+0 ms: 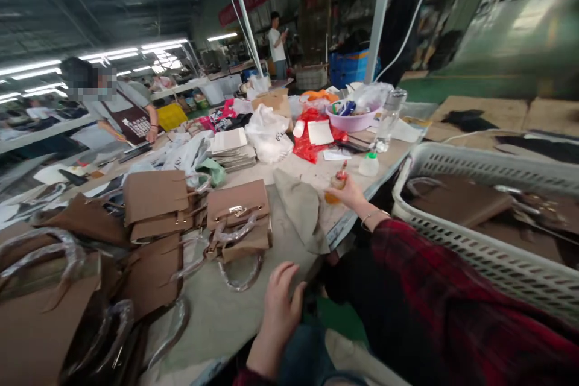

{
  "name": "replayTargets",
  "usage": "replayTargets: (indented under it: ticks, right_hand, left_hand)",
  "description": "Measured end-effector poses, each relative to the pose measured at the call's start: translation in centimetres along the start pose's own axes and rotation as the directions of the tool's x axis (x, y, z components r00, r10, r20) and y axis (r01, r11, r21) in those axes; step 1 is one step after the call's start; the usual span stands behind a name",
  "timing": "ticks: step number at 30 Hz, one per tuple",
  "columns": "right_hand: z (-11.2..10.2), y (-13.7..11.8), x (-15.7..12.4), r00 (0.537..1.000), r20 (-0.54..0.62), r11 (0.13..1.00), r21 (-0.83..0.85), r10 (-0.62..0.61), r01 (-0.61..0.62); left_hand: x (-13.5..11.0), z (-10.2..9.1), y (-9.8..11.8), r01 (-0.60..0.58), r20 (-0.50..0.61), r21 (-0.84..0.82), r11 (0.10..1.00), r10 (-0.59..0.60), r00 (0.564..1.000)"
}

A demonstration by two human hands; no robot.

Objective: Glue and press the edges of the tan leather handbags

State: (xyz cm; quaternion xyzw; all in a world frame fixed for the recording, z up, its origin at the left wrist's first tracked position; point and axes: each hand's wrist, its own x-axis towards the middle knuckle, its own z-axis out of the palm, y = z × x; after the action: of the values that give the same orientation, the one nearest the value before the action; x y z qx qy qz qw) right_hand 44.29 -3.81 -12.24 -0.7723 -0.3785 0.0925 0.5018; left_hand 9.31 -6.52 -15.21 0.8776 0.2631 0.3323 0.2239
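My right hand (349,192) is stretched out over the table's right edge, its fingers closed around a small bottle (333,196) of amber liquid with a red top. Just behind it stands a squat clear bottle with a green cap (369,164). My left hand (283,301) is at the front edge of the table, fingers loosely bent and apart, with nothing in it. The nearest handbag (239,202) is brown, with a metal clasp and plastic-wrapped handles, lying on a grey-green cloth (301,205) left of my right hand.
Several more brown bags (156,202) crowd the left side. A white plastic basket (452,232) of brown bags stands on the right. Behind are a purple basin (350,122), a tall clear bottle (389,120) and plastic bags (269,136). A person in an apron (133,117) works at the far left.
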Motion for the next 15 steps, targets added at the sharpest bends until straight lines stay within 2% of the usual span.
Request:
replayTargets:
  ticks: [2, 5, 7, 9, 12, 15]
  right_hand:
    - [-0.3, 1.6, 0.5, 0.997, 0.075, 1.0, 0.008, -0.006, 0.005]
    - [-0.6, 2.7, 1.2, 0.981, 0.189, 0.999, 0.036, -0.035, 0.029]
    - [-1.2, 3.5, 1.1, 0.972, 0.228, 0.998, 0.061, -0.046, 0.033]
    - [-2.5, 5.0, 0.0, 0.971, 0.235, 0.995, 0.097, -0.051, 0.029]
    - [-6.3, 9.1, -4.5, 0.98, 0.198, 0.99, 0.142, -0.016, -0.013]
    - [-10.7, 14.8, -12.7, 0.977, 0.139, 0.982, 0.08, 0.162, -0.174]
  left_hand:
    - [2.4, 1.6, 0.3, -0.032, 0.017, -0.001, 0.999, 0.032, 0.999]
    - [6.2, 4.7, 1.2, -0.121, -0.046, 0.032, 0.992, 0.123, 0.991]
    - [8.3, 6.9, 1.7, -0.167, -0.069, 0.071, 0.983, 0.172, 0.983]
    - [9.8, 8.9, 1.9, -0.17, -0.046, 0.134, 0.976, 0.178, 0.983]
    - [10.6, 11.2, 1.4, -0.115, 0.058, 0.291, 0.95, 0.103, 0.993]
    - [10.7, 12.3, 1.1, -0.106, 0.14, 0.447, 0.888, 0.047, 0.989]
